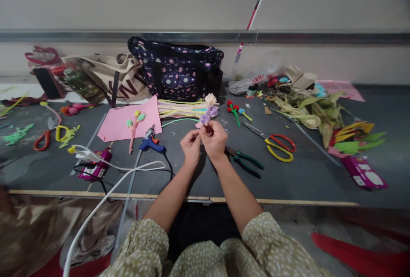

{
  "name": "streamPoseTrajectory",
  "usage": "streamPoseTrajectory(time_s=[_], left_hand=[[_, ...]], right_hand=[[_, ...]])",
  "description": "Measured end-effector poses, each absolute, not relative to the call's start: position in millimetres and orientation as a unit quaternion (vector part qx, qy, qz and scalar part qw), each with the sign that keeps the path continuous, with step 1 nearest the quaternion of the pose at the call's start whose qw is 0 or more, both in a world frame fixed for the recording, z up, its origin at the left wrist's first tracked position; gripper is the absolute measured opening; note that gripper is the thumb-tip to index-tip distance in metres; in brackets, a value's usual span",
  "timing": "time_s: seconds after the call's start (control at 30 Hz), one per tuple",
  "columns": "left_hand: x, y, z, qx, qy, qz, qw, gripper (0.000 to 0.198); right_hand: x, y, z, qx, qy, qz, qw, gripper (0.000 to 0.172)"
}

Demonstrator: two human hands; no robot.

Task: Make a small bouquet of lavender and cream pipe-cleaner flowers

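Note:
My left hand [191,145] and my right hand [214,140] meet over the middle of the table, fingers pinched together. A fuzzy purple pipe-cleaner flower [204,119] shows right at the fingertips of my right hand. What my left fingers pinch is hidden between the hands. Just beyond are another purple flower [212,112] and a cream fluffy one [210,99]. Behind them lies a bundle of pale pipe cleaners [181,108]. Dark green-handled pliers [245,161] lie by my right wrist, and a blue glue gun [151,141] lies left of my left hand.
A pink sheet [110,124] bears a pipe-cleaner sprig [133,129]. Scissors [278,144] lie at right, another pair [51,134] at left. A white cable [112,189] crosses the front edge. A polka-dot bag [176,70] stands behind; dried husks [307,115] are at right.

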State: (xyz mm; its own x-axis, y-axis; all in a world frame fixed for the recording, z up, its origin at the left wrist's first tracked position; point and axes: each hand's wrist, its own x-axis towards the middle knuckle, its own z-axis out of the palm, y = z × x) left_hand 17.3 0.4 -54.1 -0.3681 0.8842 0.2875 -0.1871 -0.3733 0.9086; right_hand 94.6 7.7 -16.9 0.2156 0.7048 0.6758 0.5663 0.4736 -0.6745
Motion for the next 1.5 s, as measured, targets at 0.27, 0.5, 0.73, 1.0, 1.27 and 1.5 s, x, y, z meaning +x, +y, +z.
streamPoseTrajectory(time_s=[0.27,0.5,0.73,1.0,1.27,1.5], left_hand=[[16.6,2.5,-51.8,0.345,0.412,0.719,0.441,0.025],[16.1,6.8,-51.3,0.289,0.377,0.725,0.499,0.034],[16.6,5.2,-50.3,0.299,0.356,0.717,0.519,0.032],[17.0,4.4,-50.3,0.312,0.362,0.712,0.514,0.028],[15.3,4.6,-51.4,0.314,0.368,0.724,0.491,0.022],[14.4,5.1,-49.8,0.316,0.383,0.728,0.473,0.028]], right_hand=[[101.7,5.4,-15.1,-0.488,-0.628,0.101,0.598,0.010],[103.9,7.4,-13.6,-0.495,-0.613,0.142,0.599,0.014],[101.0,9.0,-16.2,-0.461,-0.617,0.191,0.609,0.016],[100.1,8.0,-16.0,-0.470,-0.620,0.161,0.608,0.015],[99.4,10.1,-20.3,-0.491,-0.615,0.169,0.593,0.018],[99.4,9.7,-19.9,-0.482,-0.600,0.223,0.599,0.020]])
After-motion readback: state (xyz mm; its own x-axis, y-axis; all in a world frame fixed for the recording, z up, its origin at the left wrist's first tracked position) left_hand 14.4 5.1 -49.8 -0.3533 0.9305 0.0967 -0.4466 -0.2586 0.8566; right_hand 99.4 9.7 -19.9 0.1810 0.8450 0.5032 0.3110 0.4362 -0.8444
